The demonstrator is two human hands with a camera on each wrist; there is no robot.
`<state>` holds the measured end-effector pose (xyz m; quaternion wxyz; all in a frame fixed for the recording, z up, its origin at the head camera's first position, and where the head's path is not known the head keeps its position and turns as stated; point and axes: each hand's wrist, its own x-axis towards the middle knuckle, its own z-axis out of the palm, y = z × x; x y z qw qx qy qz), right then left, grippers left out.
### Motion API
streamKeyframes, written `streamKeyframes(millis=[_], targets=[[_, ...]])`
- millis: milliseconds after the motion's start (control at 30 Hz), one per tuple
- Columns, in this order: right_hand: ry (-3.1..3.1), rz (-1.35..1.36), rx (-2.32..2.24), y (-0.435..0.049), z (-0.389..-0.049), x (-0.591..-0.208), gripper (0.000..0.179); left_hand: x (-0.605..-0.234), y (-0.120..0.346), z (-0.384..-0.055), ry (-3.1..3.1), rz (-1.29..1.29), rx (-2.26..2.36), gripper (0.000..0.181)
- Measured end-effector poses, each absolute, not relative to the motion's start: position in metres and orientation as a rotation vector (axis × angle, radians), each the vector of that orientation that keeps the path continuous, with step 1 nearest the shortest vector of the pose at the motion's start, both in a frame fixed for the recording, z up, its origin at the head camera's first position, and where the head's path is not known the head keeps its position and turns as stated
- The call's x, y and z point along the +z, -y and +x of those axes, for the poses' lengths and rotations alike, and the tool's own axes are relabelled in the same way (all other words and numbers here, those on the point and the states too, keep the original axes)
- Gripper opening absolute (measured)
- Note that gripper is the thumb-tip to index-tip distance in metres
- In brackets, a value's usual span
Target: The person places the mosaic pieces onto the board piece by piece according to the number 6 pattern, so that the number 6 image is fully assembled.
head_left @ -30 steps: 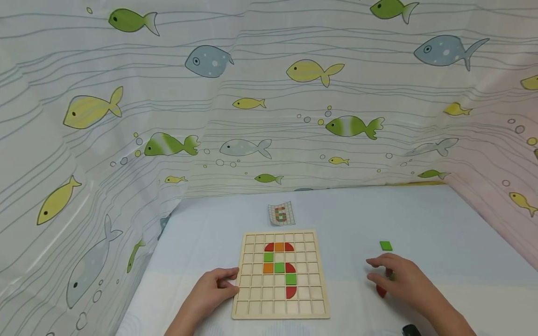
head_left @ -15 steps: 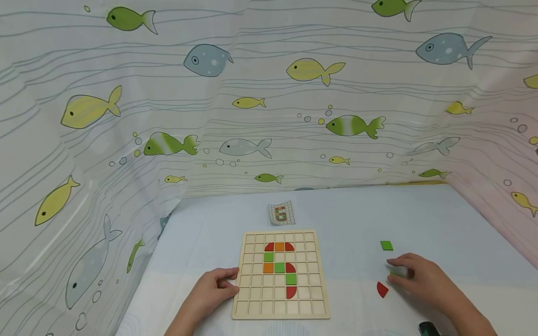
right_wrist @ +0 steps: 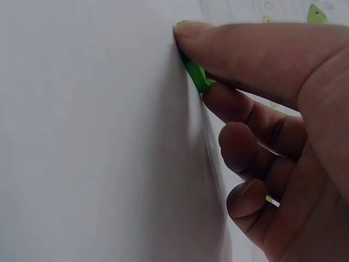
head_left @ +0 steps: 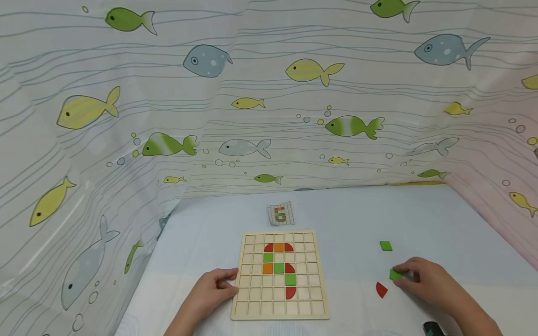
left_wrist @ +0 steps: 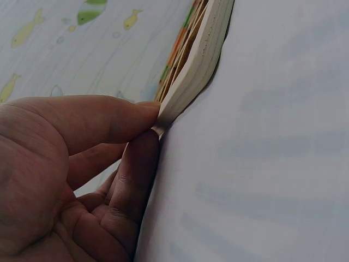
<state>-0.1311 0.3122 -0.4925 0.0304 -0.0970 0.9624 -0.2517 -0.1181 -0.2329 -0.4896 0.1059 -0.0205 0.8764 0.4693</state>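
Observation:
A wooden grid board point(head_left: 238, 308) lies on the table, with red quarter-round, orange and green square tiles set in some of its cells. My left hand point(head_left: 212, 290) is at the board's left edge; its thumb point(left_wrist: 131, 117) and index finger touch the side, apart from each other along it. To the right of the board, my right hand point(head_left: 428, 280) holds a green square tile point(head_left: 395, 274) by its edges between thumb and index finger, at the table surface. Close by lie a red quarter-round tile point(head_left: 381, 290) and another green tile point(head_left: 385, 246).
Behind the board lies a small paper card point(head_left: 280, 214) printed with a coloured tile pattern on a grid. A dark device point(head_left: 433, 328) is at the right wrist. A fish-print curtain point(head_left: 269, 140) surrounds the back and sides of the pale tablecloth point(head_left: 344, 219).
My right hand has moved right, uncovering the red tile, and its thumb and index finger have come together on the green tile. The left hand stays at the board's edge.

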Motion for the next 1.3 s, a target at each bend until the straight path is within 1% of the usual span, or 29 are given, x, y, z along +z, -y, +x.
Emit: streamKeyframes(millis=[100, 367, 667, 1033, 1300], targets=[[-2.971, -0.302, -0.756, -0.312, -0.132, -0.493, 0.036, -0.49, 0.233, -0.118, -2.584, -0.061, 1.381, 0.057], [-2.991, -0.324, -0.755, -0.31, -0.132, -0.494, 0.027, -0.49, 0.233, -0.118, -2.593, -0.064, 1.371, 0.056], [-3.018, -0.321, -0.719, -0.307, -0.136, -0.495, 0.025, -0.488, 0.232, -0.118, -2.595, -0.057, 1.376, 0.056], [-2.973, -0.506, -0.83, -0.275, -0.139, -0.478, 0.022, -0.49, 0.232, -0.119, -2.605, -0.052, 1.356, 0.056], [-2.962, -0.676, -0.777, -0.248, -0.147, -0.474, 0.019, -0.489, 0.232, -0.118, -2.615, -0.059, 1.349, 0.056]])
